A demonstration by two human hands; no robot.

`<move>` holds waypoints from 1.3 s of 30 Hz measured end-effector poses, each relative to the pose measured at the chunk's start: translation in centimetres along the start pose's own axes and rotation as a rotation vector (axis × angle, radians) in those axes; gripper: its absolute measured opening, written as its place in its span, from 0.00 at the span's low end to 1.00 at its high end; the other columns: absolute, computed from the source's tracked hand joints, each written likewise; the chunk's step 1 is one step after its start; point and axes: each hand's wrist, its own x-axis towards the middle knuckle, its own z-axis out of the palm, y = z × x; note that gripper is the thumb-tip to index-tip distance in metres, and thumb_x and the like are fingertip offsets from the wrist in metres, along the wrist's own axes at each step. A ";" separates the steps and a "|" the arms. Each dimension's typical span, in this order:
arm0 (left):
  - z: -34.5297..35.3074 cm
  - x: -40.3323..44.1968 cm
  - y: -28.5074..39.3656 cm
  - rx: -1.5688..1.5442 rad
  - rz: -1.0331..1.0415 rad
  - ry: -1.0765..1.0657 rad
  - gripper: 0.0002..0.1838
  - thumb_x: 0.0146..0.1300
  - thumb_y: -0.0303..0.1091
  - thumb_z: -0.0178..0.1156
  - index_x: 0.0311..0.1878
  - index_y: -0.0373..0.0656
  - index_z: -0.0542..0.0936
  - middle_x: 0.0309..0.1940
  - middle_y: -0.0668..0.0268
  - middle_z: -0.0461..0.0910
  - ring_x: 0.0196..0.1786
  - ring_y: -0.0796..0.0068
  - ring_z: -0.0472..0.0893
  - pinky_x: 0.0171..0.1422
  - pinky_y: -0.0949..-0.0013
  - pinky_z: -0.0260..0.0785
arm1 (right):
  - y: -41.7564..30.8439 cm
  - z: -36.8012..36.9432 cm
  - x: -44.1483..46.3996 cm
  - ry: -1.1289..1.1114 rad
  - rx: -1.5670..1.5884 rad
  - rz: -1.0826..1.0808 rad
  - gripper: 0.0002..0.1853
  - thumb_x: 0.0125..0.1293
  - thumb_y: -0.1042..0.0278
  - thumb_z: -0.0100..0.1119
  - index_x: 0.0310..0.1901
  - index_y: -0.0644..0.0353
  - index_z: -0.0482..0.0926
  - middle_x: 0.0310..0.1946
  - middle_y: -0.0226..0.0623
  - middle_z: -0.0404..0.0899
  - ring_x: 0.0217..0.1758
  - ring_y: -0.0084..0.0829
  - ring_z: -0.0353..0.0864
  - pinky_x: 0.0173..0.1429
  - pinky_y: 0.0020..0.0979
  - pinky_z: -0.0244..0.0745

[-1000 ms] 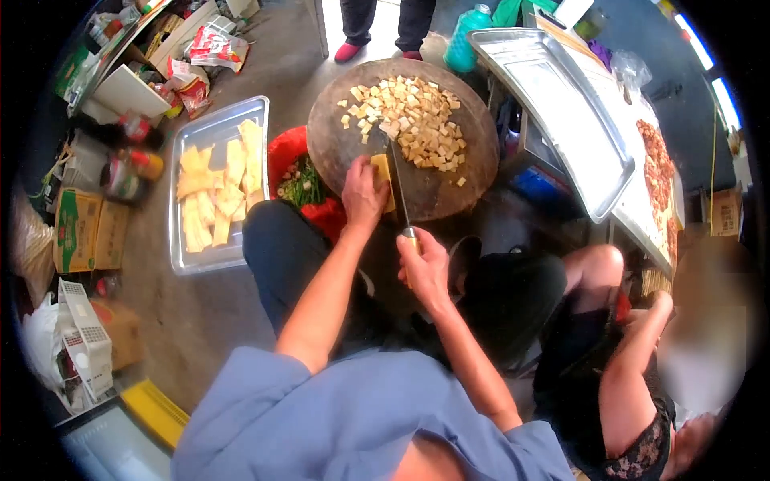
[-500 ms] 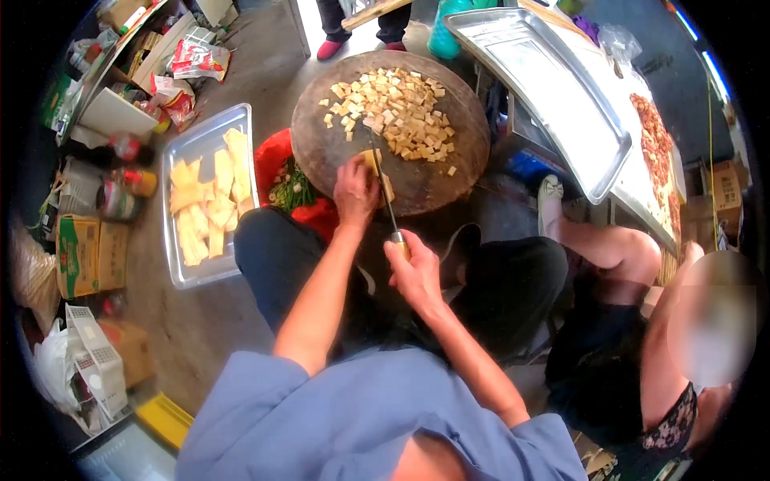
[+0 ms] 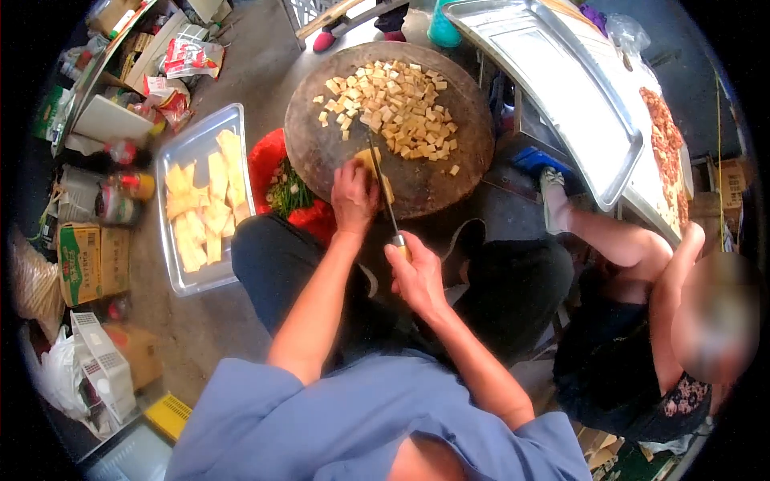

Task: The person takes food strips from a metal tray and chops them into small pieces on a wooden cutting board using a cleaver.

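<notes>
My right hand (image 3: 417, 272) is closed round the wooden handle of a knife (image 3: 383, 184), whose narrow blade points away from me across the near part of a round wooden chopping block (image 3: 465, 172). Left of the blade, the curled fingers of my left hand (image 3: 351, 196) press a pale yellow strip of food (image 3: 366, 158) onto the block; much of the strip lies under the fingers and blade. Beyond both hands, a spread of small tan cubes (image 3: 401, 112) covers the far part of the block.
Left of my knee lies a metal tray (image 3: 166, 152) with pale yellow strips (image 3: 215, 212). Beside the block is a red container (image 3: 261, 156) with chopped greens (image 3: 290, 188). A large metal tray (image 3: 553, 72) is at upper right. Another person (image 3: 634, 329) sits at my right.
My hands, knife and strip keep nearly the same places on the block. The view has shifted slightly. At the top, the light-coloured bar near the other person's feet has moved left.
</notes>
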 end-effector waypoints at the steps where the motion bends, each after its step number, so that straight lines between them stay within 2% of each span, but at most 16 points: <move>1: 0.0 0.0 0.0 0.012 0.003 0.001 0.14 0.52 0.26 0.66 0.43 0.41 0.79 0.51 0.61 0.77 0.49 0.52 0.75 0.48 0.55 0.73 | 0.0 0.2 0.1 0.010 -0.024 -0.016 0.25 0.71 0.55 0.58 0.62 0.63 0.74 0.23 0.38 0.81 0.22 0.27 0.81 0.28 0.33 0.77; 8: -0.5 0.2 0.3 0.008 0.000 -0.053 0.14 0.53 0.26 0.65 0.44 0.40 0.80 0.52 0.60 0.77 0.49 0.51 0.76 0.49 0.54 0.73 | -0.2 0.6 0.8 0.022 -0.080 -0.042 0.26 0.71 0.54 0.57 0.62 0.65 0.74 0.23 0.44 0.81 0.21 0.31 0.82 0.29 0.36 0.77; 15: -0.3 0.6 0.4 0.029 0.007 -0.087 0.14 0.54 0.27 0.64 0.46 0.40 0.80 0.55 0.58 0.78 0.51 0.51 0.76 0.50 0.54 0.74 | -0.8 0.5 2.1 0.023 -0.093 -0.055 0.25 0.70 0.54 0.57 0.60 0.65 0.75 0.24 0.45 0.82 0.22 0.33 0.83 0.30 0.37 0.77; 20: -0.3 0.8 0.5 0.050 0.015 -0.087 0.16 0.53 0.27 0.64 0.47 0.40 0.80 0.55 0.57 0.77 0.52 0.50 0.76 0.51 0.52 0.73 | -2.6 0.7 4.6 0.001 -0.064 -0.024 0.22 0.69 0.54 0.57 0.55 0.65 0.77 0.25 0.46 0.82 0.22 0.36 0.84 0.31 0.39 0.77; 21: -0.2 0.8 0.4 0.053 -0.006 -0.107 0.16 0.53 0.27 0.64 0.47 0.41 0.81 0.55 0.57 0.77 0.53 0.50 0.76 0.51 0.52 0.74 | -1.8 0.9 5.7 0.005 -0.094 -0.045 0.21 0.68 0.53 0.57 0.51 0.64 0.79 0.26 0.48 0.83 0.23 0.37 0.84 0.32 0.39 0.78; 24: 0.1 0.7 0.0 0.054 0.017 -0.093 0.16 0.53 0.27 0.64 0.48 0.41 0.81 0.56 0.56 0.77 0.53 0.49 0.76 0.51 0.52 0.74 | -0.8 1.5 7.2 0.054 -0.124 -0.132 0.20 0.67 0.53 0.57 0.48 0.63 0.80 0.25 0.48 0.82 0.23 0.38 0.84 0.32 0.39 0.78; 25: 0.3 0.4 0.1 0.036 -0.027 -0.083 0.16 0.54 0.28 0.64 0.48 0.40 0.80 0.55 0.55 0.77 0.53 0.49 0.76 0.51 0.53 0.74 | -2.1 1.4 6.5 0.033 -0.020 -0.113 0.17 0.68 0.56 0.57 0.41 0.66 0.77 0.19 0.32 0.75 0.16 0.24 0.75 0.22 0.29 0.70; 26: 0.5 0.5 0.1 0.017 -0.073 -0.068 0.16 0.54 0.28 0.63 0.48 0.40 0.80 0.55 0.55 0.77 0.53 0.48 0.76 0.51 0.53 0.74 | 0.5 1.9 7.9 0.102 -0.050 -0.242 0.17 0.68 0.55 0.57 0.40 0.65 0.77 0.19 0.32 0.75 0.16 0.25 0.75 0.22 0.30 0.71; 28: 0.6 0.6 0.1 0.035 -0.042 -0.045 0.17 0.54 0.28 0.63 0.49 0.39 0.80 0.55 0.55 0.77 0.52 0.48 0.76 0.50 0.53 0.74 | -2.3 1.0 6.1 0.023 0.014 -0.121 0.17 0.68 0.55 0.57 0.40 0.65 0.77 0.19 0.31 0.75 0.16 0.25 0.76 0.22 0.30 0.71; 32: 0.5 0.5 0.6 0.046 -0.071 -0.013 0.17 0.54 0.29 0.63 0.49 0.38 0.79 0.53 0.55 0.77 0.49 0.48 0.77 0.47 0.52 0.74 | -1.7 1.0 5.4 0.037 -0.009 -0.187 0.17 0.69 0.55 0.57 0.40 0.65 0.77 0.19 0.34 0.76 0.16 0.26 0.77 0.23 0.31 0.72; 33: 0.8 0.4 0.0 0.145 0.042 0.024 0.17 0.55 0.29 0.63 0.49 0.38 0.79 0.52 0.55 0.77 0.48 0.49 0.77 0.46 0.51 0.74 | -1.3 1.1 5.2 0.056 -0.078 -0.172 0.18 0.69 0.54 0.57 0.40 0.65 0.77 0.19 0.35 0.77 0.17 0.27 0.78 0.23 0.32 0.73; 34: 0.9 0.4 -0.1 0.143 0.054 0.049 0.17 0.55 0.29 0.63 0.49 0.38 0.79 0.52 0.55 0.77 0.48 0.49 0.77 0.46 0.51 0.74 | -1.1 1.2 4.9 0.076 -0.146 -0.159 0.18 0.69 0.54 0.57 0.40 0.65 0.77 0.19 0.37 0.78 0.17 0.28 0.79 0.24 0.32 0.74; 36: 0.8 0.2 -0.2 0.181 0.002 -0.069 0.16 0.55 0.28 0.62 0.49 0.38 0.79 0.53 0.54 0.77 0.49 0.48 0.77 0.46 0.51 0.74 | -0.3 1.2 4.1 0.077 -0.160 -0.179 0.18 0.69 0.55 0.56 0.42 0.66 0.78 0.20 0.40 0.79 0.18 0.30 0.80 0.25 0.34 0.75; 38: 0.5 0.3 0.2 -0.002 -0.158 -0.098 0.16 0.56 0.29 0.62 0.50 0.39 0.79 0.54 0.54 0.77 0.49 0.48 0.77 0.46 0.50 0.75 | 0.9 1.1 3.6 0.078 -0.198 -0.196 0.19 0.69 0.55 0.56 0.47 0.66 0.79 0.21 0.40 0.79 0.18 0.30 0.80 0.26 0.34 0.76; 39: 0.5 0.3 0.2 0.038 -0.146 -0.084 0.16 0.58 0.29 0.62 0.50 0.39 0.79 0.56 0.55 0.76 0.50 0.48 0.77 0.47 0.50 0.75 | 1.0 0.9 3.0 0.076 -0.177 -0.185 0.20 0.69 0.56 0.57 0.49 0.67 0.79 0.21 0.40 0.79 0.18 0.30 0.80 0.26 0.34 0.76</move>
